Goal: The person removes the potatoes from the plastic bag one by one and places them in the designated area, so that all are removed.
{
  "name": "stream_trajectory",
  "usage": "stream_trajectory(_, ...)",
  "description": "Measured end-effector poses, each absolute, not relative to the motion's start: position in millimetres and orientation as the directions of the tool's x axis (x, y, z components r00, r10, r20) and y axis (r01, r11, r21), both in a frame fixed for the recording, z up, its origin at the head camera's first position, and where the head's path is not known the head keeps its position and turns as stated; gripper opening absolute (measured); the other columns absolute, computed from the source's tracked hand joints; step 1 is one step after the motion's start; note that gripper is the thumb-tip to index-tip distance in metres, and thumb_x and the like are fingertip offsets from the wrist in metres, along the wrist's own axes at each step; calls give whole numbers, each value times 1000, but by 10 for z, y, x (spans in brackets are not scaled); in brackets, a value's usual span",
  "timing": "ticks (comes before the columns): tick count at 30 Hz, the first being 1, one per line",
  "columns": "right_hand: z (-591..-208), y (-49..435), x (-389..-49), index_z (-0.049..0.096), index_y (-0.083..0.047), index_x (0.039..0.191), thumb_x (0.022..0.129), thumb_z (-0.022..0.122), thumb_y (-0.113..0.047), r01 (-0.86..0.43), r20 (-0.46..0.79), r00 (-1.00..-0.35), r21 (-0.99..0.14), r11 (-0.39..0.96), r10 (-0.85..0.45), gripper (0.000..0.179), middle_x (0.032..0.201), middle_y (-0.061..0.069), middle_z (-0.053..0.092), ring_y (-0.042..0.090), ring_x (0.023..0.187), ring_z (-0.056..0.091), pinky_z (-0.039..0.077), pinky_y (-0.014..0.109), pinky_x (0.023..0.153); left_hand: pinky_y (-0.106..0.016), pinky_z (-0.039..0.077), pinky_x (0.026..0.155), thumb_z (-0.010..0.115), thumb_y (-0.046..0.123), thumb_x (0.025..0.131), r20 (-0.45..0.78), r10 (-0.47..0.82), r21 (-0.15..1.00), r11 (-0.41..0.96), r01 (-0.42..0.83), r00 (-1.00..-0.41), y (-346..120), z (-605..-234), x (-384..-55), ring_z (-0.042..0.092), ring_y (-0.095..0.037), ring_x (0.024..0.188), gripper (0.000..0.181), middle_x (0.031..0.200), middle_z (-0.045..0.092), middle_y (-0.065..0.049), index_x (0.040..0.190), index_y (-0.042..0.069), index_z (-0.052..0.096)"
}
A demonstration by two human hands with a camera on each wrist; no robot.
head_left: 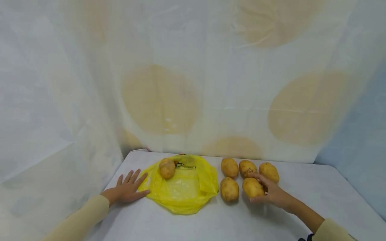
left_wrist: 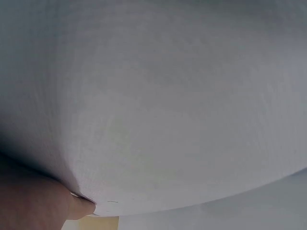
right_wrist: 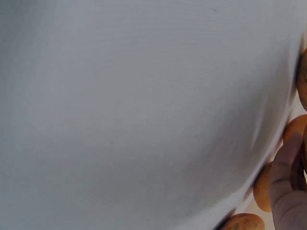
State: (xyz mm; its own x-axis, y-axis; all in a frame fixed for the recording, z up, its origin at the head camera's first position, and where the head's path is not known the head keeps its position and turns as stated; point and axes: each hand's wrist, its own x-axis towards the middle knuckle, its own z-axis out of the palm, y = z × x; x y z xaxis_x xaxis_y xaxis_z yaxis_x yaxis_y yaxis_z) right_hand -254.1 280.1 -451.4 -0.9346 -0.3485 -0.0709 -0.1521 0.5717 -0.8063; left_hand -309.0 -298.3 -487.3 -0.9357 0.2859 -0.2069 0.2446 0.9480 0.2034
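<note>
A yellow plastic bag (head_left: 181,190) lies flat on the table, with one potato (head_left: 167,168) on its upper left part. My left hand (head_left: 128,189) rests palm down beside the bag, fingers spread, the thumb and a fingertip at its left edge. To the right of the bag, several potatoes are set out in two rows. My right hand (head_left: 272,194) grips the front right potato (head_left: 252,188), thumb on the near side and fingers over the far side. Another potato (head_left: 229,189) lies just left of it. In the right wrist view, the fingers (right_wrist: 283,179) curl among potatoes at the right edge.
Behind the gripped potato stands a back row: a left potato (head_left: 230,167), a middle potato (head_left: 247,168) and a right potato (head_left: 269,172). A white cloth covers the table (head_left: 211,227). Spotted sheeting (head_left: 211,83) hangs along its far edge and both sides.
</note>
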Motion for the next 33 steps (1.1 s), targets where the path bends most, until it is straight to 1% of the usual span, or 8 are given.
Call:
stream_trajectory(3,-4544,2803,-2540,34,-17,150,80,82,-30,-144,-82,-936,-797,586,-342,85,148,25,39,42,132,41,43,58,98,-73,-9,110,40,78,89,-209,282,186,951,245,-936,-2991,-4884,-3088,1,-50,149,94,165,3,-21,159,18,18)
stream_trajectory(6,-4569,2798,-2558,35,-18,150,79,82,-32,-135,-86,-942,-786,603,-323,87,145,25,40,42,131,40,41,60,98,-72,-11,110,40,78,89,-200,283,186,951,248,-938,-2994,-4869,-3106,0,-50,149,94,165,3,-21,159,19,18)
stream_trajectory(10,-4615,2784,-2577,36,-18,150,78,83,-33,-132,-92,-946,-765,630,-310,87,142,21,43,38,126,43,44,55,94,-73,-11,109,41,79,88,-181,293,196,946,257,-939,-3003,-4875,-3128,1,-52,148,95,165,5,-23,159,18,20)
stream_trajectory(13,-4650,2766,-2585,37,-17,149,78,84,-32,-136,-92,-945,-763,631,-315,87,141,19,46,35,123,46,46,49,91,-73,-9,110,39,81,87,-182,285,185,950,252,-941,-3026,-4934,-3143,1,-50,149,97,166,4,-21,159,20,19)
stream_trajectory(17,-4678,2748,-2604,38,-15,149,77,85,-32,-135,-84,-948,-764,630,-305,87,139,18,47,33,120,48,47,46,90,-72,-8,111,37,83,86,-176,272,173,955,242,-946,-3054,-5036,-3171,2,-49,150,98,166,4,-19,159,21,19)
stream_trajectory(24,-4709,2740,-2607,36,-12,149,76,85,-35,-126,-71,-962,-741,660,-264,91,142,20,46,33,120,50,48,50,92,-72,-8,111,35,85,85,-164,263,154,959,239,-951,-3064,-5115,-3216,3,-48,150,99,166,5,-17,158,21,22)
stream_trajectory(29,-4719,2720,-2607,32,-12,151,77,85,-36,-117,-71,-966,-736,667,-248,94,148,23,40,35,121,50,48,51,92,-72,-8,111,37,83,85,-170,266,167,957,238,-949,-3049,-5048,-3195,2,-48,150,98,166,4,-18,159,20,21)
stream_trajectory(33,-4715,2697,-2600,30,-10,151,77,84,-38,-158,-35,-963,-732,662,-269,96,151,25,36,38,126,48,46,54,95,-72,-8,111,37,83,86,-162,265,166,957,239,-950,-3058,-5056,-3184,3,-49,150,98,166,5,-18,158,20,21)
